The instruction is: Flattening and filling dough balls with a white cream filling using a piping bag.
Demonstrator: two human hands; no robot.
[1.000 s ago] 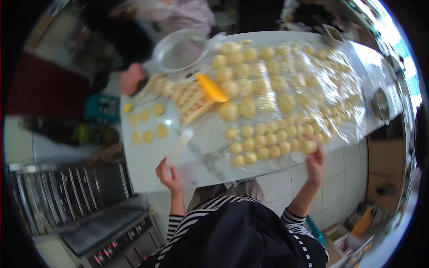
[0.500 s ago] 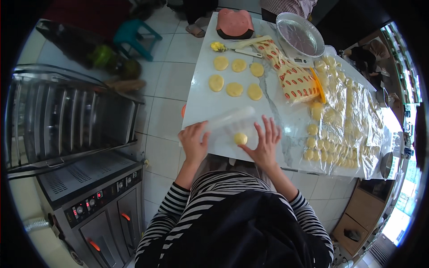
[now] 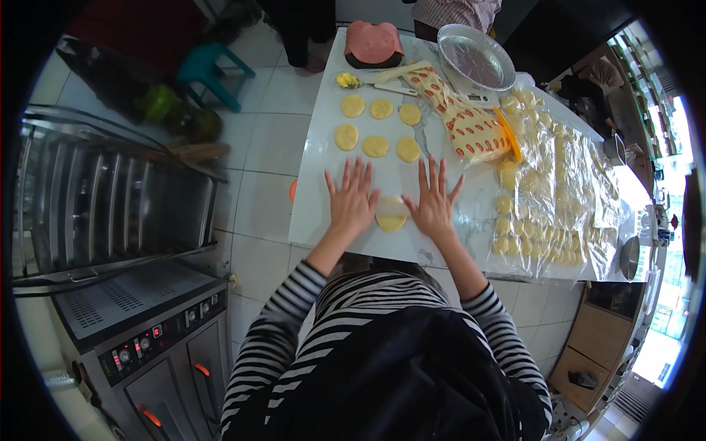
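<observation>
Between my hands lies a ball of pale yellow dough (image 3: 390, 223), pressed flatter near the table's front edge. A white rolling pin (image 3: 392, 206) crosses its upper part; both its ends are hidden under my hands. My left hand (image 3: 352, 200) rests flat on the pin's left side, fingers spread and pointing away from me. On the right side my right hand (image 3: 434, 202) lies the same way, its thumb close to the dough. Just beyond my fingertips are several flattened dough rounds (image 3: 376, 146) in two rows on the white marble table (image 3: 316, 198).
Plastic sheeting covers many dough balls (image 3: 544, 220) on the right. Beyond the rounds are a spatula with yellow filling (image 3: 348, 81), a patterned bag (image 3: 471, 128), an orange scraper (image 3: 509, 136), a foil-lined bowl (image 3: 478, 59) on a scale and a pink case (image 3: 373, 42). An oven (image 3: 147, 323) stands left.
The rolling pin, blurred in motion beside my left hand before, now lies across the dough. Both hands have moved onto it and flattened out, and the dough ball has spread wider.
</observation>
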